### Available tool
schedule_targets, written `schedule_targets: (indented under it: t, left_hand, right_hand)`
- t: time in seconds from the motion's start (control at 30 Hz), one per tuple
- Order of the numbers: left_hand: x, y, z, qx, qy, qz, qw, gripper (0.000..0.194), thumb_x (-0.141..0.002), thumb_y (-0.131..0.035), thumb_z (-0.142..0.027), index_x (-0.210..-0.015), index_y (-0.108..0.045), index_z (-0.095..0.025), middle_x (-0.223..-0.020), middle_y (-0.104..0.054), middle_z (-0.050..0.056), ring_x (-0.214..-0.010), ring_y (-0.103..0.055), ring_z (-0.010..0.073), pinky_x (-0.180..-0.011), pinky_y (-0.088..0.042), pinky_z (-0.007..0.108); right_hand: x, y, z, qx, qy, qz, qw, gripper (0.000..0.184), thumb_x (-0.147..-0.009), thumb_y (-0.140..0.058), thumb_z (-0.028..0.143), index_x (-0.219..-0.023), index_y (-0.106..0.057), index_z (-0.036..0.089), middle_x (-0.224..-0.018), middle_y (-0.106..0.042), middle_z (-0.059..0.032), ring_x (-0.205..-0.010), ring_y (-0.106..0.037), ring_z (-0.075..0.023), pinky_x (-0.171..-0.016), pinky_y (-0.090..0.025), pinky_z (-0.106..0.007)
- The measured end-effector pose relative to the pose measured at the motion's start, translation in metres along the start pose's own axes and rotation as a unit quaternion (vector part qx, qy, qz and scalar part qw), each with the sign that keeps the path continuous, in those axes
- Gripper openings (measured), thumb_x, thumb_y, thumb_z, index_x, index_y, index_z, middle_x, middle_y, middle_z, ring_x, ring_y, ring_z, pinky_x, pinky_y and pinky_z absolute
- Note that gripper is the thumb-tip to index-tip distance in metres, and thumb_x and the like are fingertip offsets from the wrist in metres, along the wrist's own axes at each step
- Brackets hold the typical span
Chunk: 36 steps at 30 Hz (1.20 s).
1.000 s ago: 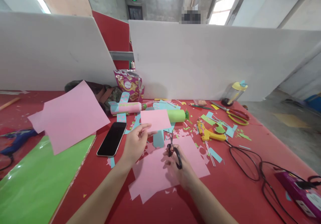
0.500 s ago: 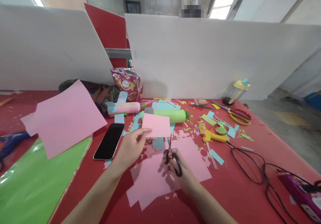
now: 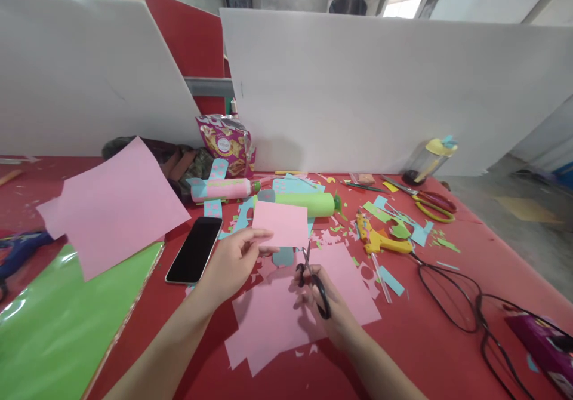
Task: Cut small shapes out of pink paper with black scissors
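Note:
My left hand (image 3: 233, 262) pinches a small pink paper rectangle (image 3: 282, 223) by its lower left edge and holds it up above the table. My right hand (image 3: 329, 307) has its fingers through the black handles of a pair of scissors (image 3: 313, 274). The blades point up and meet the paper's lower right edge. Under both hands lies a larger pink sheet (image 3: 290, 310) with ragged cut edges.
A black phone (image 3: 194, 249) lies left of my hands, beside a big pink sheet (image 3: 116, 206) and a green sheet (image 3: 58, 322). Behind are a green roll (image 3: 308, 204), a pink bottle (image 3: 221, 189), a snack bag (image 3: 224, 140), a yellow glue gun (image 3: 380, 240) with black cable, red-yellow scissors (image 3: 430, 203) and scraps.
The pink piece has sunk a little and turned toward the scissors, whose blades have come up to its lower right edge. The view has shifted slightly.

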<state>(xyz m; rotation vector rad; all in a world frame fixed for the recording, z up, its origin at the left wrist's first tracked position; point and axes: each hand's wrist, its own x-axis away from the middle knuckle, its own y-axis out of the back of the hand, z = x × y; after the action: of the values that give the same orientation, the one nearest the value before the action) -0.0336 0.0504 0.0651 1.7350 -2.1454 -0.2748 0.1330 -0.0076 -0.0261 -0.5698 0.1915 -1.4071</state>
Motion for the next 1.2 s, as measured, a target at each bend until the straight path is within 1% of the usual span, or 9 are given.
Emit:
schedule_targets:
  t: [0.1,0.3,0.5,0.63,0.73,0.93,1.2]
  left_hand:
    - [0.000,-0.002,0.001,0.012,-0.012,0.008,1.000,0.026,-0.078,-0.037,-0.019,-0.096,-0.055,-0.013,-0.108,-0.060,0.010,-0.086,-0.063,0.0191,-0.073,-0.051,0.027]
    - [0.001,-0.006,0.005,0.009,-0.022,0.014,1.000,0.026,-0.077,-0.037,-0.019,-0.095,-0.054,-0.013,-0.106,-0.059,0.011,-0.087,-0.063,0.0215,-0.071,-0.051,0.029]
    - [0.002,-0.009,0.005,0.010,-0.023,0.020,0.999,0.024,-0.077,-0.036,-0.019,-0.093,-0.054,-0.014,-0.104,-0.060,0.011,-0.085,-0.063,0.0212,-0.072,-0.051,0.031]
    - [0.003,-0.011,0.006,0.010,-0.023,0.028,0.999,0.023,-0.078,-0.036,-0.020,-0.092,-0.053,-0.015,-0.102,-0.059,0.009,-0.085,-0.063,0.0222,-0.067,-0.053,0.030]
    - [0.003,-0.011,0.007,0.011,-0.022,0.031,0.999,0.023,-0.078,-0.036,-0.021,-0.091,-0.053,-0.016,-0.101,-0.059,0.009,-0.086,-0.063,0.0233,-0.064,-0.053,0.030]
    - [0.002,-0.011,0.007,0.007,-0.025,0.034,0.999,0.022,-0.079,-0.037,-0.021,-0.091,-0.054,-0.016,-0.100,-0.061,0.009,-0.084,-0.064,0.0227,-0.067,-0.053,0.031]
    - [0.002,-0.009,0.008,0.004,-0.031,0.023,0.999,0.022,-0.079,-0.038,-0.025,-0.090,-0.054,-0.016,-0.101,-0.061,0.009,-0.084,-0.064,0.0218,-0.068,-0.052,0.030]
  right_hand:
    - [0.000,0.000,-0.001,0.005,0.008,-0.008,1.000,0.029,-0.066,-0.062,0.042,-0.081,-0.046,0.023,-0.083,-0.049,-0.0018,-0.071,-0.051,-0.0140,-0.055,-0.041,-0.024]
    - [0.000,0.001,0.000,0.004,-0.002,-0.013,1.000,0.021,-0.071,-0.059,0.036,-0.083,-0.045,0.024,-0.082,-0.051,-0.0011,-0.067,-0.053,-0.0127,-0.057,-0.041,-0.025]
    - [0.001,0.001,0.000,0.002,0.010,-0.022,1.000,0.023,-0.072,-0.058,0.039,-0.083,-0.045,0.023,-0.084,-0.050,-0.0009,-0.069,-0.053,-0.0130,-0.056,-0.041,-0.025]
    - [0.001,0.002,0.000,0.001,0.021,-0.018,1.000,0.026,-0.072,-0.057,0.042,-0.084,-0.045,0.023,-0.085,-0.050,-0.0015,-0.068,-0.052,-0.0130,-0.056,-0.042,-0.026]
    - [0.001,0.002,0.000,0.005,0.019,-0.024,1.000,0.024,-0.073,-0.057,0.041,-0.083,-0.045,0.023,-0.084,-0.050,-0.0015,-0.069,-0.052,-0.0136,-0.056,-0.042,-0.026]
    - [0.001,0.002,0.000,0.008,0.023,-0.029,0.999,0.020,-0.075,-0.055,0.039,-0.083,-0.045,0.023,-0.083,-0.050,-0.0009,-0.067,-0.052,-0.0128,-0.055,-0.041,-0.025]
    - [0.001,-0.002,0.002,0.023,0.034,-0.029,0.999,0.025,-0.074,-0.055,0.043,-0.082,-0.044,0.022,-0.082,-0.051,-0.0018,-0.062,-0.051,-0.0120,-0.054,-0.040,-0.026]
